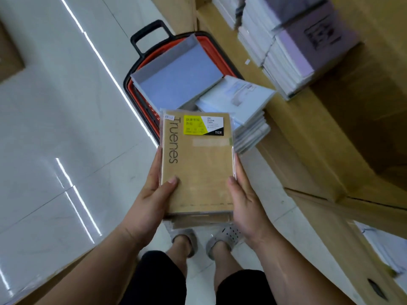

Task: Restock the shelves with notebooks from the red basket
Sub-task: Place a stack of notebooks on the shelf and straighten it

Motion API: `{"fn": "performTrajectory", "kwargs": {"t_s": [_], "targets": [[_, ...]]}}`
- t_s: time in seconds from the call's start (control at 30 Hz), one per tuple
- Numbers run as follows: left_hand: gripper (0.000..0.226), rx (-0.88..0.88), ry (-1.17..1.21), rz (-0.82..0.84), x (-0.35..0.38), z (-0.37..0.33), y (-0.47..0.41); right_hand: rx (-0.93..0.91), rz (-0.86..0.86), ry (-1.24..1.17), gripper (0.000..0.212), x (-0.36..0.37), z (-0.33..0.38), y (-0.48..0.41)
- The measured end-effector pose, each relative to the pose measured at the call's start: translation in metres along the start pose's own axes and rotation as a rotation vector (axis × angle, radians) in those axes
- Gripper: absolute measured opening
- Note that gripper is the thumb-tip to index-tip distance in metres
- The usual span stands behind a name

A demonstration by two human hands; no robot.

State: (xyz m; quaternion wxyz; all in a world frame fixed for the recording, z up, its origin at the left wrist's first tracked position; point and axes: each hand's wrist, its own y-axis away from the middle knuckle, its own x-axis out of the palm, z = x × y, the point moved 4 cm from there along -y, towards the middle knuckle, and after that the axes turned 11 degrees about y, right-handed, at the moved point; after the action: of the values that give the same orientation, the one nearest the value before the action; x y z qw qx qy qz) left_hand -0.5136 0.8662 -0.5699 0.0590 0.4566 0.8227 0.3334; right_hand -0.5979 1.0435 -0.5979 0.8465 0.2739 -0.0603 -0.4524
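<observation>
I hold a small stack of kraft-brown notebooks (pixel 198 170) in clear wrap, with a yellow label on the top one, in front of me above the floor. My left hand (pixel 152 194) grips the stack's left edge, thumb on the cover. My right hand (pixel 244 197) grips its right edge, thumb on the cover too. Beyond the stack stands the red basket (pixel 141 93) with a black rim and handle. Inside it lie a blue-grey notebook (pixel 176 75) and a pile of pale wrapped notebooks (pixel 240 102).
Wooden shelving (pixel 326 137) runs along the right side. On its upper level sit stacks of white and lilac notebooks (pixel 286 47). A lower shelf at the right (pixel 383 245) holds more white packs. Glossy white floor tiles (pixel 66 128) spread to the left. My feet in grey slippers stand below the stack.
</observation>
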Motion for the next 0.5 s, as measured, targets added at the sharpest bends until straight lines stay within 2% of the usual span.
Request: {"fn": "performTrajectory", "kwargs": {"t_s": [0.23, 0.5], "targets": [[0.067, 0.07, -0.086, 0.148, 0.075, -0.061, 0.022, -0.008, -0.13, -0.085, 0.052, -0.069, 0.066, 0.047], [0.063, -0.012, -0.245, 0.469, 0.147, -0.07, -0.057, 0.09, -0.537, -0.213, 0.049, -0.11, 0.051, 0.035]]}}
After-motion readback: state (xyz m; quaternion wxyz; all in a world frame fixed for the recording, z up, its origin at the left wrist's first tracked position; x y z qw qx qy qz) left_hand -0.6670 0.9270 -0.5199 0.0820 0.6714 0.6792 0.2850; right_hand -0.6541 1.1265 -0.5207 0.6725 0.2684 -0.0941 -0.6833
